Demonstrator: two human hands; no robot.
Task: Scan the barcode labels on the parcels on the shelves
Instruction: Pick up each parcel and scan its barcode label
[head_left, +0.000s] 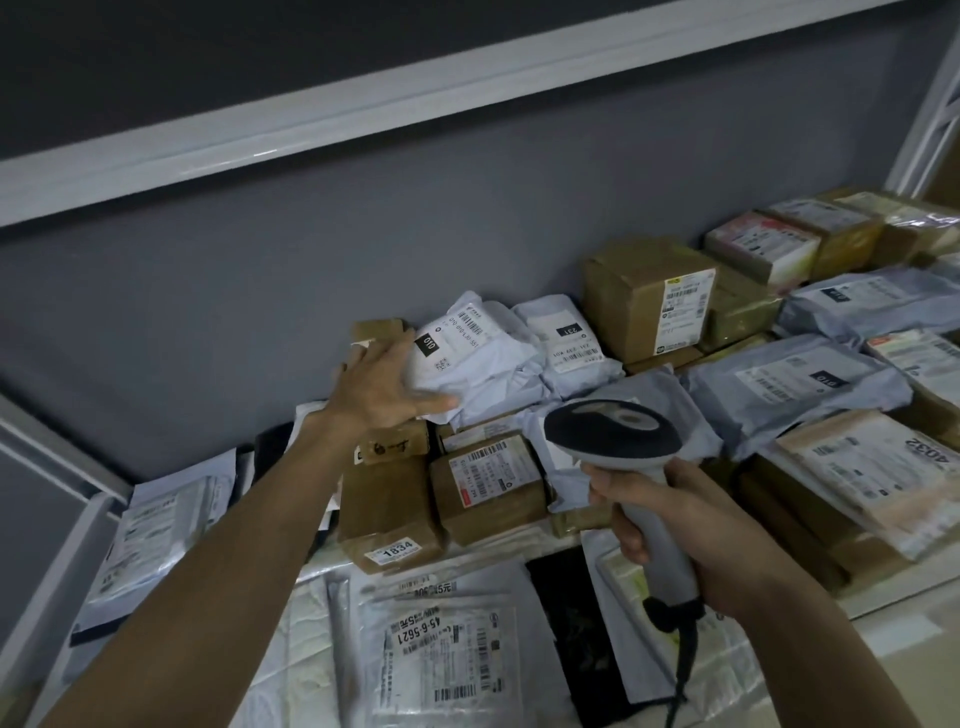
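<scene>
My left hand (383, 383) rests with spread fingers on the left side of a white poly-bag parcel (483, 358) marked "010", whose barcode label (465, 327) faces up. The parcel lies tilted on top of brown boxes against the grey back wall. My right hand (670, 525) grips the handle of a grey-and-black barcode scanner (613, 431). The scanner's head points toward the parcels, just right of and below the white bag. Its cable (680, 665) hangs down from the handle.
The shelf (898, 597) is crowded with parcels: brown boxes (644, 296), grey poly bags (789, 384), a box labelled "1834" (397, 551), and flat envelopes (441, 644) at the front. A white shelf rail (311, 130) runs overhead. A white upright (919, 119) stands at right.
</scene>
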